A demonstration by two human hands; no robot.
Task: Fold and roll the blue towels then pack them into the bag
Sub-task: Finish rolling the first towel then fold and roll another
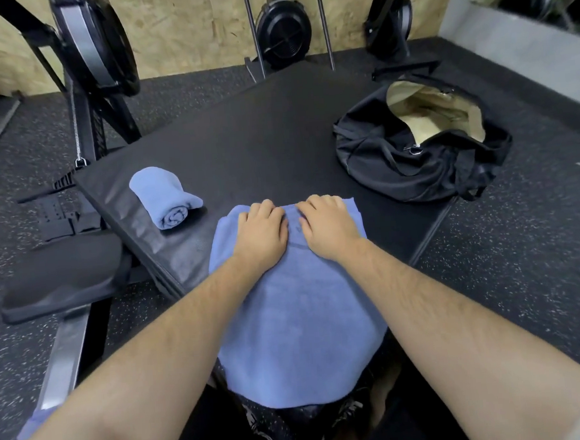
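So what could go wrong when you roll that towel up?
The left hand and right hand grip the far edge of the flat towel close together, so its sides may roll loose or crooked. The rolled towel lies by the edge of the mat with a loose flap; it might unroll or get knocked off.

Flat blue towel nearest, rolled blue towel far left, gaping black bag far right

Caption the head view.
Left hand and right hand grip the far edge of a blue towel; rolled towel, open bag nearby.
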